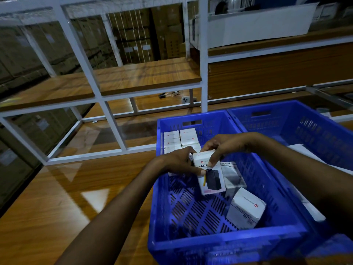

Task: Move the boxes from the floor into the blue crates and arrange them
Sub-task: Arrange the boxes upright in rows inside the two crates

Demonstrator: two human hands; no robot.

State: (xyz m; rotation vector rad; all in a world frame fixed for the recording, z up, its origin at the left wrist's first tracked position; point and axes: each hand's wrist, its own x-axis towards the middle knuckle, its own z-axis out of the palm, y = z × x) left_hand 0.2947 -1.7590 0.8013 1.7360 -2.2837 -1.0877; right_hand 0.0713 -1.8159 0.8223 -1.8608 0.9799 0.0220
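Both my hands hold one white product box (211,178) over the middle of the near blue crate (225,243). My left hand (181,162) grips its left edge, thumb on the printed front. My right hand (219,148) pinches its top from above. Several white boxes (181,139) stand packed in rows at the crate's far left corner. A second white box (234,175) lies just right of the held one, and another white box (246,208) lies tilted near the crate's right wall.
A second blue crate (298,119) stands to the right, with white flat items (313,207) inside. White metal shelving (107,96) with wooden boards rises behind and left. The glossy wooden floor (66,197) spreads to the left.
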